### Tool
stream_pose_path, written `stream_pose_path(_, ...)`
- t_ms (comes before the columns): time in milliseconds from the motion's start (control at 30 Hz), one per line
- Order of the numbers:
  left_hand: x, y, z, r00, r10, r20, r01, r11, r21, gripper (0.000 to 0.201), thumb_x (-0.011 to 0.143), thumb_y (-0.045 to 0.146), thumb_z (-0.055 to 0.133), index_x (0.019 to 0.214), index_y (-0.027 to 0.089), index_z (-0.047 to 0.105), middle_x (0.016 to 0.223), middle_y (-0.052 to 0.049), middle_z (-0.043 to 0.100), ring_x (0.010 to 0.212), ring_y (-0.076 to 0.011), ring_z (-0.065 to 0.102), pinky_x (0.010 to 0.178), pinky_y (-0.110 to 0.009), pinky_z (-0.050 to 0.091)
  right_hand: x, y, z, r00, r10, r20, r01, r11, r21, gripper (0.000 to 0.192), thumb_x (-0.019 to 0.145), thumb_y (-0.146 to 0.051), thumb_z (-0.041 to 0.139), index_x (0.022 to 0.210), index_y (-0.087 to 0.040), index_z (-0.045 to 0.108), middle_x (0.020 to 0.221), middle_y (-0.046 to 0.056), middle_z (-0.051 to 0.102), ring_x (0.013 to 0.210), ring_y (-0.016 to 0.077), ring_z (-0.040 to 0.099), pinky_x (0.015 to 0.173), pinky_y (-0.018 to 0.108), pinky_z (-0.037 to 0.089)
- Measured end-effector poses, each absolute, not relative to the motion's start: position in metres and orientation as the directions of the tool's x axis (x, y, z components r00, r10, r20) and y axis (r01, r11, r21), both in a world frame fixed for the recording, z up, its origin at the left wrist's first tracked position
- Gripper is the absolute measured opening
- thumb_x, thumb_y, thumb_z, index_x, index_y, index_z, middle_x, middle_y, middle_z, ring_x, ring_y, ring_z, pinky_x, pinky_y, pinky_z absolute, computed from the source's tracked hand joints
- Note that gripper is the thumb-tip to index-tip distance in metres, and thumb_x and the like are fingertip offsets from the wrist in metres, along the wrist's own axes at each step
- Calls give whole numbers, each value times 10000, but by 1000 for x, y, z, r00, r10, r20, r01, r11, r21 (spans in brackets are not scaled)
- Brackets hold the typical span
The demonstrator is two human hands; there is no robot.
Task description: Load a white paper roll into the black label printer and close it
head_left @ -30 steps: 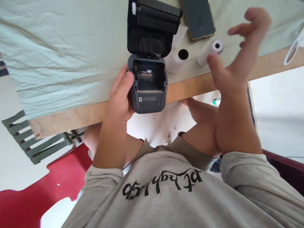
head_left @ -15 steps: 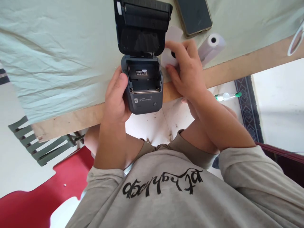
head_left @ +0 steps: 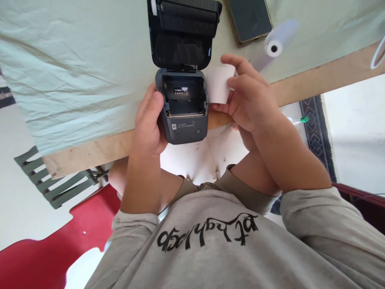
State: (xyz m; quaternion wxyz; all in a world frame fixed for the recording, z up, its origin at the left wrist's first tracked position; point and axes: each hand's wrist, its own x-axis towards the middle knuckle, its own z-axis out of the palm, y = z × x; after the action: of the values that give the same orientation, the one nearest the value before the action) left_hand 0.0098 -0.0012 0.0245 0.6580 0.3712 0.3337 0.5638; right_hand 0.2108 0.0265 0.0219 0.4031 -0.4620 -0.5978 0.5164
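Note:
My left hand (head_left: 149, 124) grips the left side of a dark grey label printer (head_left: 188, 130), thumb on its rim. The printer's black lid (head_left: 183, 36) stands swung back, and its paper bay (head_left: 186, 96) shows bare, with a small printed sticker on the inner wall. In my right hand (head_left: 248, 94) is a white paper roll (head_left: 220, 84), pinched between fingers and thumb just right of the bay. A second white paper roll (head_left: 274, 48), its dark core hole showing, rests on the table beyond my right hand.
A dark smartphone (head_left: 248, 18) lies behind the rolls on the pale green tablecloth (head_left: 75, 72). The wooden table edge (head_left: 99, 146) runs under the printer. A white loop (head_left: 377, 52) is at far right, and a red chair (head_left: 90, 216) stands lower left.
My right hand has lifted and turned the nearer paper roll, so its curved side now shows beside the printer. The other roll has shifted slightly. My left hand keeps its hold.

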Motion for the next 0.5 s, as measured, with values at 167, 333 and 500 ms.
stream_pose_path(167, 9, 2, 15, 118, 993, 23, -524, 42, 851, 277, 878, 406, 483, 992, 193, 617, 1039, -51, 650, 1002, -222, 606, 905, -422, 491, 204, 19, 39, -238, 947, -214, -286, -279, -917, 299, 762, -269, 608, 1044, -270, 509, 924, -22, 511, 757, 72, 558, 664, 201, 559)
stream_pose_path(333, 8, 4, 9, 126, 991, 49, -513, 23, 858, 298, 858, 426, 496, 1016, 208, 622, 1050, -49, 651, 1011, -244, 602, 904, -440, 492, 206, 21, 41, -246, 931, -268, -371, -346, -861, 440, 761, -235, 581, 1165, -343, 447, 931, -38, 539, 773, 100, 598, 703, 282, 583)
stream_pose_path(500, 4, 6, 3, 163, 984, 65, -515, 29, 857, 367, 838, 466, 511, 1069, 196, 602, 1080, -46, 646, 1011, -248, 591, 909, -436, 496, 207, 23, 39, -185, 949, -256, -356, -308, -882, 299, 755, -319, 618, 1031, -291, 508, 904, -14, 537, 840, 123, 615, 642, 218, 563)
